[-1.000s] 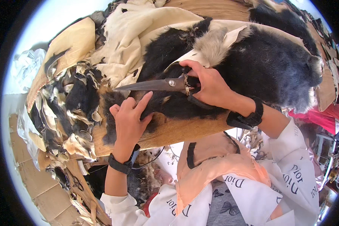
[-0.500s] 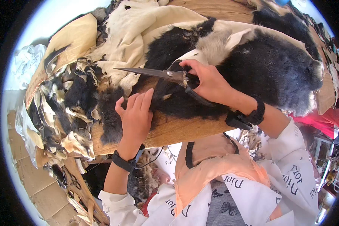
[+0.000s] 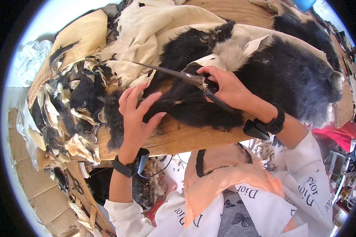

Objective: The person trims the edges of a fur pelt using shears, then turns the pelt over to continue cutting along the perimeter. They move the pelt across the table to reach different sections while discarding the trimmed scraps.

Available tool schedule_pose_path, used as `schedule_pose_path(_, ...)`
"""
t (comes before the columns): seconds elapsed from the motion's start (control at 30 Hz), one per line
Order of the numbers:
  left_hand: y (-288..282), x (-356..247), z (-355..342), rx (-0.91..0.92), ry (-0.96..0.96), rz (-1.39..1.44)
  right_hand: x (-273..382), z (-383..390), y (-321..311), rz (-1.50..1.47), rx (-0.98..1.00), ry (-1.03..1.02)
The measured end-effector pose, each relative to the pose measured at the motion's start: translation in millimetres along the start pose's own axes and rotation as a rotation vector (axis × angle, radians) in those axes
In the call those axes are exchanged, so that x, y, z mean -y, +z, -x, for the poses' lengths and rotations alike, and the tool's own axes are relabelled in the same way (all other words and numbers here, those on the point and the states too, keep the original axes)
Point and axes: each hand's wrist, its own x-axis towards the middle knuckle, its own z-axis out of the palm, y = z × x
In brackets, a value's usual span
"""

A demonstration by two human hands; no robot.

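Note:
My right hand (image 3: 228, 87) grips a pair of large dark scissors (image 3: 176, 74) by the handles, the blades pointing left and looking closed. Under it spreads a black fur pelt (image 3: 283, 77), with a grey-white patch near the middle. My left hand (image 3: 137, 112) hovers over or rests lightly on the pelt's left end, its fingers spread and holding nothing; I cannot tell if the fingertips touch the fur. A dark fur piece (image 3: 115, 134) lies just left of that hand. Beyond the scissors lies a cream hide (image 3: 136, 29), skin side up.
The wooden table (image 3: 178, 136) has its near edge in front of my body. Several black, white and tan fur scraps (image 3: 81, 106) pile up on its left. A tan hide (image 3: 81, 33) sits at the far left, near crumpled clear plastic (image 3: 29, 61). Pink cloth (image 3: 334, 138) hangs at the right.
My left hand has turned and its fingers have spread wider apart. The scissors and my right hand have shifted slightly right, with the blades tilting more upward to the left.

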Motion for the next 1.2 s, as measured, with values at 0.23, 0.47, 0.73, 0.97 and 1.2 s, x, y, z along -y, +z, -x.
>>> schedule_pose_path(0.23,12.5,2.6,-7.5,-0.034,0.115,0.020,-3.3,-0.6,1.6,-0.017,0.006,-0.007)
schedule_pose_path(0.47,4.5,16.4,15.8,-0.040,0.041,0.027,-6.1,-5.2,-1.0,0.021,-0.005,0.026)
schedule_pose_path(0.73,-6.2,-21.1,3.1,-0.022,0.034,-0.043,-3.8,-6.0,-0.9,0.011,-0.014,0.031)
schedule_pose_path(0.97,25.8,-29.4,-22.8,-0.150,0.051,0.109,-2.8,-6.5,0.5,0.005,-0.010,-0.007)
schedule_pose_path(1.2,29.5,-8.2,-6.0,-0.021,0.004,0.125,-2.9,-12.9,-0.6,-0.015,0.014,-0.008)
